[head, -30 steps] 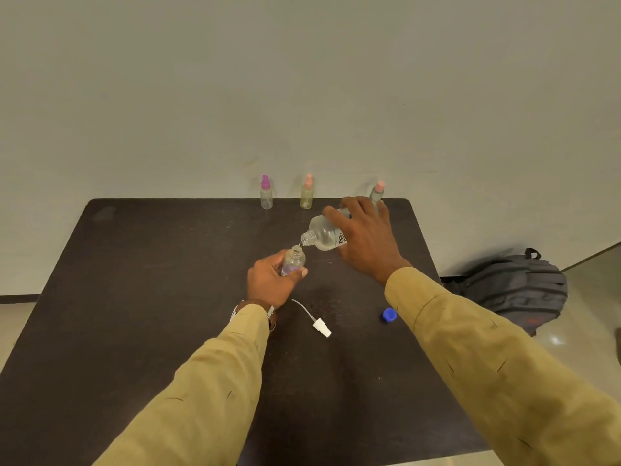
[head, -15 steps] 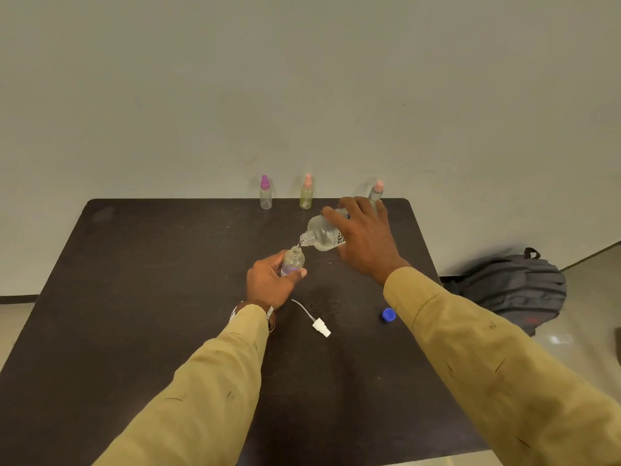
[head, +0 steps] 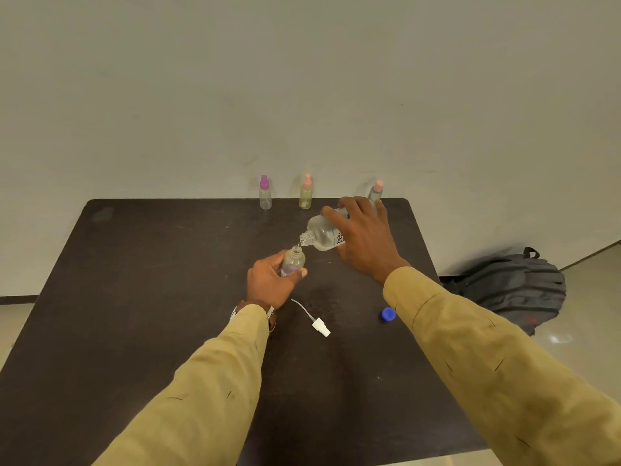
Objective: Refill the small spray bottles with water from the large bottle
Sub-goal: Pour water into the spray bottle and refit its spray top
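1. Water passes in a thin stream from the mouth of the large bottle [head: 324, 234] into the uncapped small spray bottle [head: 293, 261].
2. The right hand [head: 364, 242] grasps the large bottle from above, fingers curled over its body, tilting it so the neck points down and to the left, just above the small bottle's opening.
3. The left hand [head: 270, 282] grasps the small spray bottle around its lower part, thumb across the front, holding it near upright over the dark surface [head: 141, 297].
4. A white spray head [head: 321, 327] with its thin dip tube lies on the surface just nearer than the left hand.
5. A blue cap [head: 388, 314] lies on the surface beside the right sleeve.
6. Along the far edge stand three capped small bottles: a purple-topped bottle [head: 265, 193], a yellowish bottle [head: 305, 193] with a pink top, and a pink-topped bottle [head: 375, 191] partly hidden behind the right hand's fingers.
7. A grey backpack [head: 517, 287] sits on the floor to the right of the surface.
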